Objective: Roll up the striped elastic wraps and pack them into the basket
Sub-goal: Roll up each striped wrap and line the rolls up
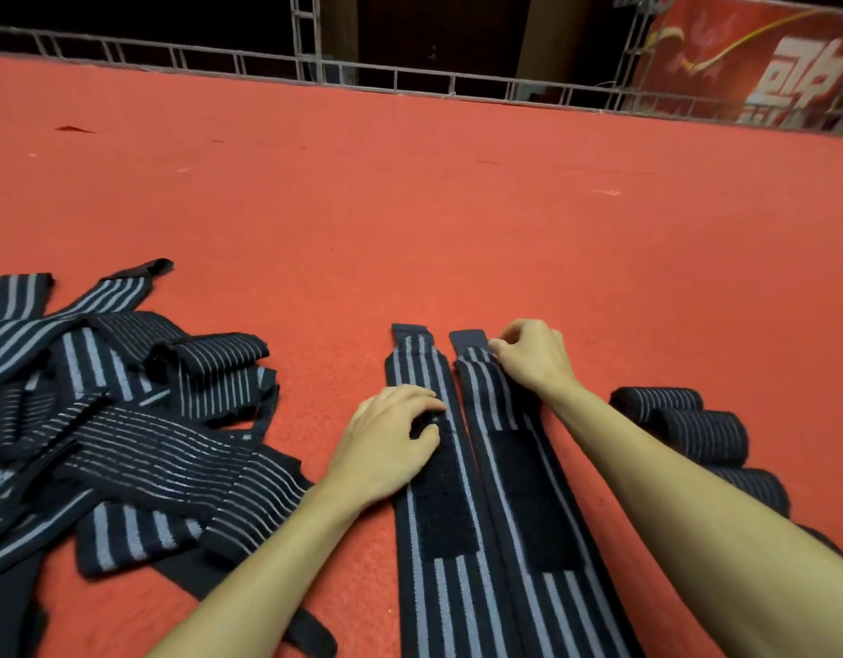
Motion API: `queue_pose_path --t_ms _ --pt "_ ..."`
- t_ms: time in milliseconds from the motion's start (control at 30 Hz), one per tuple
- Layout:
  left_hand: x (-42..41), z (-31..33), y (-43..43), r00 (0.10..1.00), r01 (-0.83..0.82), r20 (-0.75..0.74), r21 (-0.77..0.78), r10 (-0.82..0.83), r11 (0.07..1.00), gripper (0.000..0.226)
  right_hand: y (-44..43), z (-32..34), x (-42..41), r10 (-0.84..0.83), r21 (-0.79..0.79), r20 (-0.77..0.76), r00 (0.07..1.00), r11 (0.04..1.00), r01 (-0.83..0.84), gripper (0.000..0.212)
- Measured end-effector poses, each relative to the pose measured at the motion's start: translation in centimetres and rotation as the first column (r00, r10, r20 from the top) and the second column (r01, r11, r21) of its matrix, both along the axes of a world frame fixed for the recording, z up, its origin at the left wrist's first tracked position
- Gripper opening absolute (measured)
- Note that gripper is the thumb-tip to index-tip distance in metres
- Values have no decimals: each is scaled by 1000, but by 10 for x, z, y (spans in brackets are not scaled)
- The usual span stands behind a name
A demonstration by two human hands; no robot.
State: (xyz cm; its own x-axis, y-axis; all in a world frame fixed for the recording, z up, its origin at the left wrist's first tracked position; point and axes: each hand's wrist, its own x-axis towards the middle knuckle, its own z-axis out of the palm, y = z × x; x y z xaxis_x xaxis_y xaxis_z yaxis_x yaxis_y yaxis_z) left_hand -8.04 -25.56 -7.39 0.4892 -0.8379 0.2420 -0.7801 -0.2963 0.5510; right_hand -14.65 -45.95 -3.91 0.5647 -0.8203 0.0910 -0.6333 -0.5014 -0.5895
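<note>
Two black wraps with grey stripes lie flat side by side on the red carpet, running away from me. My left hand point(390, 436) presses on the left wrap point(424, 372), fingers curled at the top of its black velcro patch. My right hand point(531, 356) pinches the far end of the right wrap point(486, 387) between thumb and fingers. A loose heap of unrolled striped wraps point(125, 420) lies at the left. Several rolled wraps point(694, 429) sit at the right, partly behind my right forearm. No basket is in view.
The red carpet point(410, 206) stretches far ahead. A metal truss rail point(410, 83) runs along its far edge, and a red banner point(766, 64) hangs at the back right.
</note>
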Motion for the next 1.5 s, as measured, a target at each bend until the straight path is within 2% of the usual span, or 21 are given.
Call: queue_pose_path --t_ms 133,233,300,400,467,533,600,667,700,767,900,1033,1133,1200,1300,1500 --pt "-3 10 -2 997 6 82 100 -14 995 35 -4 -4 -15 10 118 -165 986 993 10 50" --pt "-2 27 -8 981 13 181 316 -74 949 34 -3 -4 -14 -2 217 -147 989 976 34 44" --pt "-7 37 -12 977 2 193 399 -86 917 32 -1 -1 -16 -41 315 -50 998 947 55 36" --pt "-25 44 -18 989 -44 145 366 -10 930 34 4 9 -26 -64 426 138 988 905 -1 23" --pt "-40 48 -20 998 -59 31 303 52 951 43 10 22 -36 -62 436 268 961 898 -64 26" --pt "-55 55 -18 977 -38 -195 228 83 973 56 20 42 -51 -68 432 405 912 893 -125 29" --pt "-68 65 -14 894 -13 -440 164 85 986 58 32 65 -66 -70 432 522 850 881 -193 25" --pt "-79 72 -7 771 37 -637 75 19 996 36 47 90 -82 -78 440 598 798 863 -246 17" --pt "-84 77 -3 726 64 -687 28 -27 998 29 54 100 -89 -79 435 626 776 861 -264 11" --pt "-94 86 7 660 121 -741 -51 -119 991 23 67 119 -102 -78 421 668 740 860 -289 6" --pt "-107 113 32 567 203 -782 -171 -258 964 19 84 145 -117 -89 412 691 717 864 -290 8" --pt "-113 145 58 300 253 -848 -372 -438 893 21 96 165 -116 -106 447 702 704 835 -320 10" --pt "-103 153 72 190 165 -862 -443 -469 881 29 106 171 -105 -66 454 695 716 812 -366 13" --pt "-95 148 78 221 145 -876 -406 -429 902 30 110 163 -93 -35 465 654 755 806 -366 17" --pt "-85 122 78 350 159 -885 -265 -305 951 28 110 139 -75 -31 477 588 808 820 -316 19" --pt "-64 79 65 440 138 -885 -98 -150 986 16 91 89 -51 0 504 462 887 823 -262 18"
